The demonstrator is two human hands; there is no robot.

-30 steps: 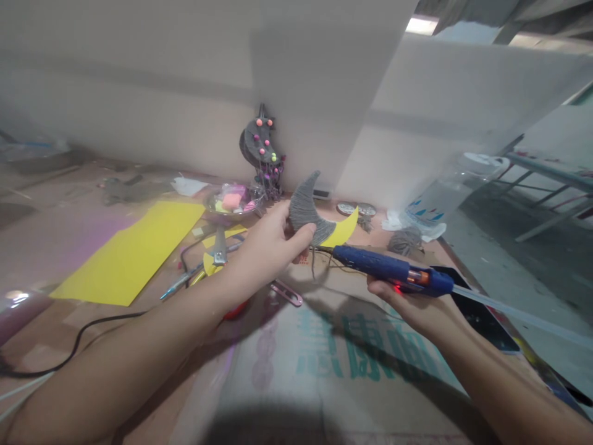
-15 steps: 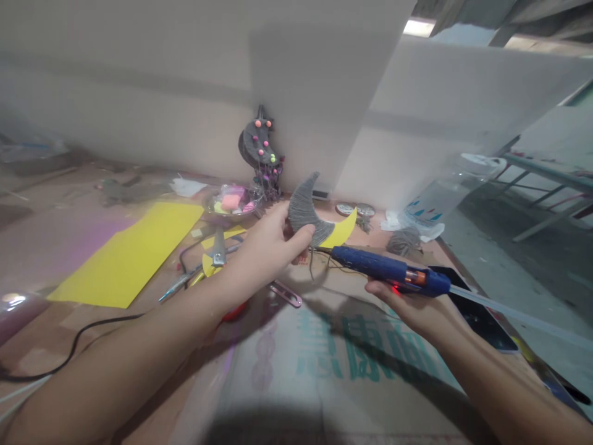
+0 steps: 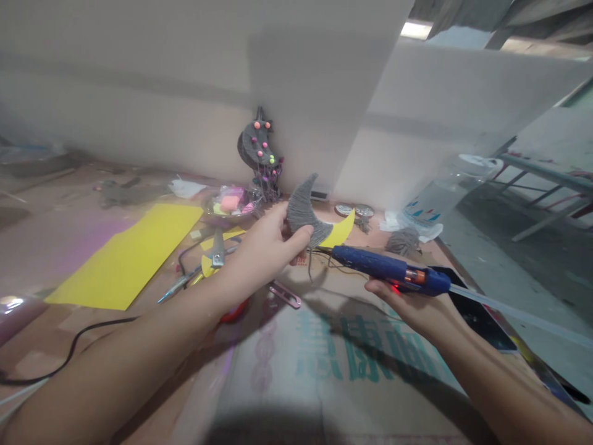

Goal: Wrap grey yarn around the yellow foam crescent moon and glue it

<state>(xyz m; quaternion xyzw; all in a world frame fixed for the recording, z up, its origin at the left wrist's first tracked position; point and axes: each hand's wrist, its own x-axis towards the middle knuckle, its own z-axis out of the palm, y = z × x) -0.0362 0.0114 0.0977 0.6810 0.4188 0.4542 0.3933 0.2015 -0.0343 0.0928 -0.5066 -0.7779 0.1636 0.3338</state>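
Observation:
Between the thumb and fingers of my left hand (image 3: pixel 280 238) is a crescent moon (image 3: pixel 303 213), mostly wrapped in grey yarn. Its right tip (image 3: pixel 341 230) is bare yellow card. My right hand (image 3: pixel 407 303) grips a blue glue gun (image 3: pixel 370 262) from below, with a red light glowing near the fingers. A long clear glue stick (image 3: pixel 504 309) sticks out of the gun's back end. The gun's nozzle is at the lower edge of the crescent, by my left fingertips; whether it touches cannot be made out. A strand of yarn hangs under the crescent.
A finished grey moon ornament (image 3: pixel 259 145) with coloured beads leans at the wall. Nearby are a bowl of bright pieces (image 3: pixel 231 204), yellow card (image 3: pixel 134 256), scissors (image 3: pixel 218 247), a pink-handled cutter (image 3: pixel 285 295), a grey yarn ball (image 3: pixel 403 241), a plastic bottle (image 3: pixel 435 198) and a dark phone (image 3: pixel 482 318).
Almost nothing differs. The whole view has shifted very slightly, while both hands keep the crescent and the glue gun in the same pose.

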